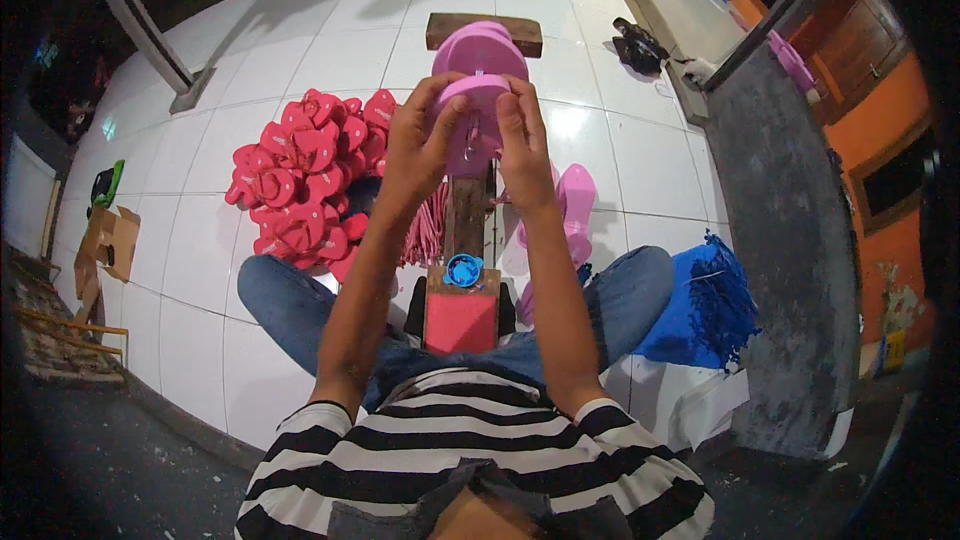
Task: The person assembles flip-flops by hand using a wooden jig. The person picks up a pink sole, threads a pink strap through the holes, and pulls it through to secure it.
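Pink foam-like sandal sole (476, 89) is pinched in the grip of the left hand (424, 125) and the right hand (524, 148), over the brown wooden beam (467, 218), so this piece seems unfinished, and the loose pink soles (577, 198) on the white tiled floor (195, 260) probably remain to do.

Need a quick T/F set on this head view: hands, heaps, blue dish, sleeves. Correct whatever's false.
1. The left hand and right hand both grip a pink sole. True.
2. The heap of red foam pieces lies on the person's right. False: it lies on the left.
3. A small blue dish sits beyond the red pad, seen from the person. True.
4. The blue heap is beside the left knee. False: it is beside the right knee.
5. The sleeves are plain white. False: they are striped black and white.
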A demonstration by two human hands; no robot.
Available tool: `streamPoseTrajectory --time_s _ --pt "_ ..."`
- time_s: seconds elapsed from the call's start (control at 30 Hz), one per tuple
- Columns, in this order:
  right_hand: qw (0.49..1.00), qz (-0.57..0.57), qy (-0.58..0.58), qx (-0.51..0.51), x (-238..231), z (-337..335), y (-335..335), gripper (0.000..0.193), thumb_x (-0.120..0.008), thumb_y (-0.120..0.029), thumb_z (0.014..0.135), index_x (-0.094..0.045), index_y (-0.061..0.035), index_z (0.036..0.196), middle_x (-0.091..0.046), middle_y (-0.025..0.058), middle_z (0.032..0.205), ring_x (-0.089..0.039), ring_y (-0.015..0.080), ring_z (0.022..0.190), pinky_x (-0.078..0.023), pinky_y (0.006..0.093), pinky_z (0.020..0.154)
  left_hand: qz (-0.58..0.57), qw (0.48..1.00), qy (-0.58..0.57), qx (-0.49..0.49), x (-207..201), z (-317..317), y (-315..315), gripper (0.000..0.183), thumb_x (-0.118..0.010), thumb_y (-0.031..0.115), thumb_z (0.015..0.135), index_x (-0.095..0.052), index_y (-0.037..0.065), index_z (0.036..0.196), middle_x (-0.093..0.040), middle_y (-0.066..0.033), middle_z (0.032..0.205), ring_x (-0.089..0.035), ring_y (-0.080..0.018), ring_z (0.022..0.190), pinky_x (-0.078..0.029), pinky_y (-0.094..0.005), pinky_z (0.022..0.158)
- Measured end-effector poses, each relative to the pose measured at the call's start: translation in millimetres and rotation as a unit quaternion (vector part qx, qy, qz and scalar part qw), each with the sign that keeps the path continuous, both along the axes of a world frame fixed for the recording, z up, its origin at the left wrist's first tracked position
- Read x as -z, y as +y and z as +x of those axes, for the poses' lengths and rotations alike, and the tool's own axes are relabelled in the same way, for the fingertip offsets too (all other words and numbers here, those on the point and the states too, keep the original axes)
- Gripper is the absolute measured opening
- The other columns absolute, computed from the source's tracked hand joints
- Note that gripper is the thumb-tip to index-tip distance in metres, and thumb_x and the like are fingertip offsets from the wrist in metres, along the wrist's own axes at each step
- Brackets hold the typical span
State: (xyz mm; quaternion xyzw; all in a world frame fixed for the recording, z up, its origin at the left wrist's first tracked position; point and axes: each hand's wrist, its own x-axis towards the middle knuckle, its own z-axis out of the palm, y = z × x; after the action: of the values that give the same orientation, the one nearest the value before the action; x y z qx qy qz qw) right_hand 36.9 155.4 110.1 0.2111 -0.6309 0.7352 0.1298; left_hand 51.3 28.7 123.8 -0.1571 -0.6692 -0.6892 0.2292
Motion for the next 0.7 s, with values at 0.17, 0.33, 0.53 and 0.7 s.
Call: streamPoseTrajectory --time_s 0.17,0.33,0.53,0.7 --pt "0.997 0.014 0.002 0.074 7.2 34.0 -7.4 0.029 -0.047 -0.029 0.098 -0.051 -0.0035 0.111 -0.056 0.0089 0.101 -0.052 0.0177 0.097 -0.041 0.0313 0.088 -0.026 0.999 -0.019 -0.041 8.1 34.4 10.4 0.019 -0.054 0.01 0.093 -0.053 0.0 0.109 -0.058 -0.0064 0.101 -0.055 -0.012 0.094 -0.045 -0.0255 0.083" --pt "0.992 0.056 -0.044 0.102 1.5 48.3 -4.1 0.025 -0.05 -0.026 0.096 -0.053 -0.0036 0.107 -0.053 0.0098 0.1 -0.051 0.0192 0.093 -0.041 0.0309 0.086 0.02 0.995 -0.023 -0.094 6.9 45.6 20.1 0.019 -0.057 0.007 0.089 -0.056 -0.001 0.106 -0.059 -0.0063 0.095 -0.055 -0.0124 0.088 -0.044 -0.0254 0.079" --pt "0.987 0.019 -0.149 -0.058 3.7 35.4 0.9 0.03 -0.05 -0.03 0.096 -0.05 -0.004 0.111 -0.052 0.0083 0.097 -0.049 0.0154 0.093 -0.04 0.029 0.085 -0.029 0.992 -0.049 -0.111 14.0 39.4 6.8 0.018 -0.06 0.006 0.086 -0.056 -0.001 0.103 -0.058 -0.007 0.091 -0.054 -0.0138 0.083 -0.043 -0.0255 0.076" --pt "0.991 0.064 -0.118 -0.003 -1.0 10.0 2.6 0.032 -0.048 -0.031 0.098 -0.05 -0.0046 0.115 -0.053 0.0068 0.1 -0.05 0.0143 0.096 -0.04 0.0289 0.088 -0.021 0.994 -0.036 -0.101 6.5 7.8 10.1 0.017 -0.06 0.004 0.086 -0.057 -0.001 0.102 -0.056 -0.0073 0.087 -0.053 -0.0132 0.079 -0.043 -0.0247 0.071"
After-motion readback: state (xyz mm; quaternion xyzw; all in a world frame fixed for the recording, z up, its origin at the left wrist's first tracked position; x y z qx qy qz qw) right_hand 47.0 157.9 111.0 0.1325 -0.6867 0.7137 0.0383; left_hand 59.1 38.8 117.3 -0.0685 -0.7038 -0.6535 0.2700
